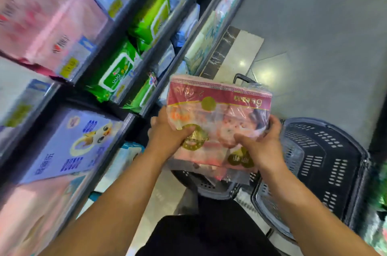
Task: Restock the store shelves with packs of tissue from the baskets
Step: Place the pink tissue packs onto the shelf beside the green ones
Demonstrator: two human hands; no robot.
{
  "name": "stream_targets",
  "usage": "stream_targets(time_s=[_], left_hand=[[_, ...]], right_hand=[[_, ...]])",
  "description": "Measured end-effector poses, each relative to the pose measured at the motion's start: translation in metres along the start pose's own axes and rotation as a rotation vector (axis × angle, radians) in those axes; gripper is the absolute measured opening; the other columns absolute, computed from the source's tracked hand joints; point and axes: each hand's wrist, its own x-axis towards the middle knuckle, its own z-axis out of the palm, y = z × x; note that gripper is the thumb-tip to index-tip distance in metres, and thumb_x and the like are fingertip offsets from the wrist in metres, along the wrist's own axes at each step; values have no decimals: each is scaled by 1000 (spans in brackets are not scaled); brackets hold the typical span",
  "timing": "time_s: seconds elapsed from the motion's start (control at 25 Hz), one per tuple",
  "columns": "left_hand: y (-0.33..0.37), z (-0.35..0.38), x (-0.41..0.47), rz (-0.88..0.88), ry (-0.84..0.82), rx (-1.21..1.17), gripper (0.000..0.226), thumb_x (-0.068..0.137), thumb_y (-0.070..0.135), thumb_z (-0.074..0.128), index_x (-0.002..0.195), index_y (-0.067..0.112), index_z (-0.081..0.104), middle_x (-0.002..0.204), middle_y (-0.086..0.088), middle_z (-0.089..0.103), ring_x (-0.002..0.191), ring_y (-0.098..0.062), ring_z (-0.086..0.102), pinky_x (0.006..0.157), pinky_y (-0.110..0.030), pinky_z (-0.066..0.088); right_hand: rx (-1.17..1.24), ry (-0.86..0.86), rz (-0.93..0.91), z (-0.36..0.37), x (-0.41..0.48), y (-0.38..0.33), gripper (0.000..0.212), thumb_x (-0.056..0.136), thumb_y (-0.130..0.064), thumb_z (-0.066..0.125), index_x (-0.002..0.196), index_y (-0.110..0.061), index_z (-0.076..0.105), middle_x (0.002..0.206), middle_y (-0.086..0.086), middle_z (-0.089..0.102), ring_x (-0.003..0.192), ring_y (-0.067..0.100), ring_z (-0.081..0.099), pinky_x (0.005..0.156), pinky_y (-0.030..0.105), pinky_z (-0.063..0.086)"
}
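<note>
I hold a red and pink plastic-wrapped pack of tissue [219,113] in mid air with both hands. My left hand [167,132] grips its left edge, fingers curled into the wrap. At the lower right corner my right hand [261,144] grips it, thumb on the front. The pack hangs above a dark basket [209,186], right of the store shelves [134,117]. A second dark basket [326,155] stands to the right on the floor; no tissue packs show inside it.
The shelves run up the left side, stocked with green wet-wipe packs [119,71], pink packs [48,25] and a purple box [69,142]. Grey tiled floor [314,25] lies to the right. The view is tilted and blurred.
</note>
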Motion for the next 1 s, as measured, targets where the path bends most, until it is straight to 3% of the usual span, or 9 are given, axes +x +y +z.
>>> stream_targets(time_s=[0.08, 0.16, 0.24, 0.32, 0.44, 0.68, 0.84, 1.0], left_hand=[[-14, -27, -29, 8, 59, -41, 80, 45, 69, 75, 112, 45, 38, 119, 2, 59, 112, -25, 56, 96, -48, 46], [-32, -54, -59, 44, 97, -101, 88, 46, 70, 79, 119, 38, 42, 116, 6, 61, 110, -23, 59, 93, -51, 49], [-42, -87, -101, 66, 135, -134, 77, 53, 58, 81, 117, 34, 45, 106, 17, 58, 103, -16, 61, 90, -43, 50], [-52, -111, -143, 60, 204, -159, 60, 59, 46, 80, 104, 33, 43, 99, 15, 58, 93, -11, 60, 83, -34, 50], [-81, -151, -214, 14, 338, -199, 77, 46, 62, 73, 106, 45, 29, 114, 3, 59, 105, -23, 59, 90, -44, 49], [-124, -213, -323, -79, 548, -217, 88, 61, 48, 84, 128, 36, 29, 125, 4, 57, 113, -25, 56, 94, -46, 48], [-137, -240, -390, -117, 710, -292, 93, 51, 61, 79, 127, 41, 28, 125, 5, 58, 113, -25, 57, 93, -48, 49], [-139, -255, -443, -123, 856, -357, 77, 63, 43, 85, 119, 41, 31, 115, 10, 58, 109, -21, 58, 92, -43, 50]], right_hand=[[-27, -55, -48, 10, -27, -14, 91, 64, -19, 86, 127, -47, 25, 128, 0, 52, 105, 24, 62, 91, 48, 53], [-40, -106, -106, 20, -55, -21, 92, 66, -16, 85, 132, -40, 26, 118, -2, 57, 100, 20, 65, 87, 44, 55], [-52, -180, -169, 29, -92, -32, 88, 71, -10, 83, 132, -35, 25, 107, -12, 59, 90, 12, 67, 79, 38, 58], [-90, -241, -234, 36, -124, -38, 85, 73, -10, 82, 130, -36, 25, 106, -12, 59, 88, 14, 67, 78, 43, 58], [-157, -304, -351, 54, -182, -46, 79, 73, -13, 82, 123, -36, 27, 107, -6, 61, 87, 12, 66, 74, 36, 56], [-177, -442, -511, 82, -277, -72, 79, 70, -16, 83, 124, -36, 29, 106, -12, 56, 95, 20, 62, 82, 47, 54], [-202, -592, -650, 99, -328, -100, 79, 61, -27, 83, 127, -29, 38, 102, -16, 56, 94, 16, 62, 73, 32, 52], [-250, -750, -743, 115, -360, -131, 74, 71, -17, 83, 119, -46, 34, 103, -17, 57, 95, 15, 61, 73, 31, 50]])
